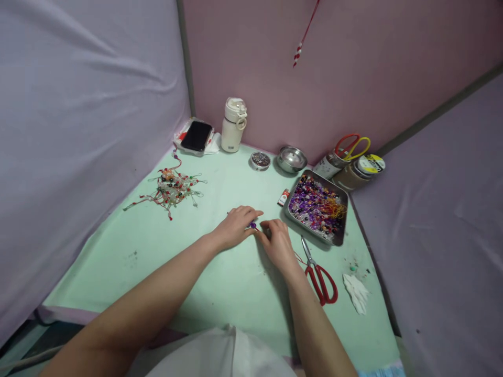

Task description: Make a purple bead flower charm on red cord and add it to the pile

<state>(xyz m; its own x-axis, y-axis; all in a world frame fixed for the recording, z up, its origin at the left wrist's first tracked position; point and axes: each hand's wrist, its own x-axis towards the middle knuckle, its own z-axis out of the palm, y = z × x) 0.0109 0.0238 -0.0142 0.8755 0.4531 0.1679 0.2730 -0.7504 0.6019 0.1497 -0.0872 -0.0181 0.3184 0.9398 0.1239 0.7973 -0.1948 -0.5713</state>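
Both my hands rest on the pale green table [220,272] near its middle, fingertips almost touching. My left hand [236,226] and my right hand [277,242] pinch a small purple bead [253,225] between them, apparently on a thin cord that I can barely see. Fingers of both hands are curled together. Just right of my right hand stands a metal tray [342,220] filled with purple and mixed beads [314,207]. Red-handled scissors [320,275] lie right beside my right wrist.
A heap of finished beaded strings [173,189] lies at the left. At the back stand a white bottle [233,124], a phone [196,136], a round tin [260,161], a steel bowl [291,158] and jars with scissors [351,157]. A crumpled tissue [357,293] lies at the right.
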